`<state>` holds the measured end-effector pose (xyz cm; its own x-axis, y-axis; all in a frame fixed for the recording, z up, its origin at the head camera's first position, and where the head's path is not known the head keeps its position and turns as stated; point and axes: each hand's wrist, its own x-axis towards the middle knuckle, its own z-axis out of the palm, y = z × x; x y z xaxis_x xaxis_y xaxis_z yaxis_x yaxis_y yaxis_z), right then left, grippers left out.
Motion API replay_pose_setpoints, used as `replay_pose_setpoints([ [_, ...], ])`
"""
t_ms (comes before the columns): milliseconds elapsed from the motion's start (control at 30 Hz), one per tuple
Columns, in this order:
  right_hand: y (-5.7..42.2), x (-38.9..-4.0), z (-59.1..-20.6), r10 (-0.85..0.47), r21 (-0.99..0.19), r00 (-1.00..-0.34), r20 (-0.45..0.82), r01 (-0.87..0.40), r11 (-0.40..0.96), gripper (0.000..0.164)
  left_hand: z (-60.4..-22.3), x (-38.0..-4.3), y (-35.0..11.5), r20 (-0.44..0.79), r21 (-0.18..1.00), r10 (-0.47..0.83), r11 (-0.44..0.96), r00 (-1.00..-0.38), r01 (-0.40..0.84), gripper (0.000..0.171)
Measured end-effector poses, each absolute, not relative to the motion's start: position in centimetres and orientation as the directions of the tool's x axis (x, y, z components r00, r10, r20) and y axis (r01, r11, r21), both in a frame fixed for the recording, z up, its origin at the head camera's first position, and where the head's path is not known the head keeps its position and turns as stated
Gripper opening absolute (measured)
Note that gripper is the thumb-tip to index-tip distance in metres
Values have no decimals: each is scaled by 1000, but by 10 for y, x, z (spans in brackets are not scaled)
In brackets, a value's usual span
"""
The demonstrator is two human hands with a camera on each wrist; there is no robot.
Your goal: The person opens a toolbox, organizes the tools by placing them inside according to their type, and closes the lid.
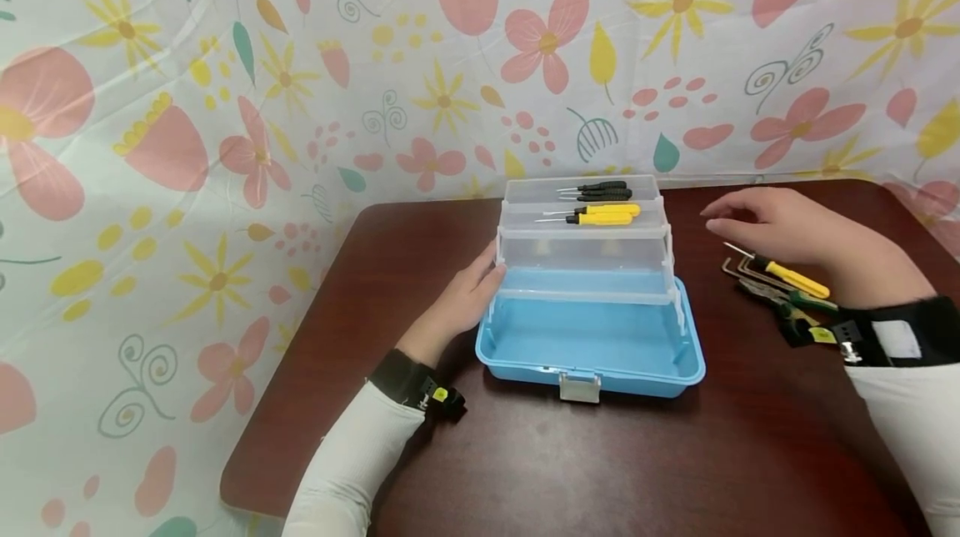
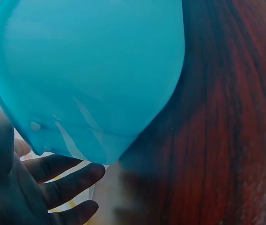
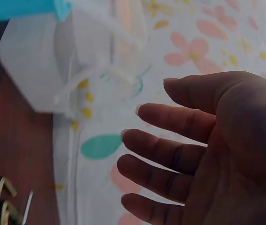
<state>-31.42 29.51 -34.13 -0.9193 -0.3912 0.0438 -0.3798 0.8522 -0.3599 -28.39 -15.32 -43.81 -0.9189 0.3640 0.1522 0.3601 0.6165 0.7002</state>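
An opened light-blue toolbox (image 1: 495, 366) with clear folding trays (image 1: 540, 252) stands on the table. My left hand (image 1: 463, 299) rests against its left side, fingers loosely extended by the rear corner; the left wrist view shows those fingers (image 2: 74, 187) beside the blue wall. To the right of the box, my right hand (image 1: 783, 224) hovers empty above loose tools, and its fingers (image 3: 165, 145) are spread and slightly bent. Beneath it lie a yellow-handled screwdriver (image 1: 799, 279), bent hex keys (image 1: 753, 272) and what look like pliers (image 1: 767, 293), partly hidden by the wrist.
Black-handled screwdrivers (image 1: 611, 196) lie in the upper clear tray, with yellow-handled screwdrivers (image 1: 606, 219) in the tray below. A metal-coloured latch (image 1: 580, 388) hangs at the box's front. A flowered curtain (image 1: 420, 45) borders the dark wooden table (image 1: 540, 462) behind and at left.
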Motion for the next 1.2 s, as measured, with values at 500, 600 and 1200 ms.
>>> replay_pose_setpoints([
  [500, 352, -316, -375, -317, -381, -949, -5, -291, 877, 51, -434, -283, -151, 131, 708, 353, 621, -926, 337, 60],
  [600, 360, -319, -381, -295, -388, -955, -16, -266, 882, 55, -434, -282, -151, 124, 714, 346, 620, -930, 326, 60],
  [1200, 389, -331, -418, -262, -380, -957, -125, -198, 903, 59, -434, -281, -151, 134, 704, 351, 624, -927, 338, 61],
])
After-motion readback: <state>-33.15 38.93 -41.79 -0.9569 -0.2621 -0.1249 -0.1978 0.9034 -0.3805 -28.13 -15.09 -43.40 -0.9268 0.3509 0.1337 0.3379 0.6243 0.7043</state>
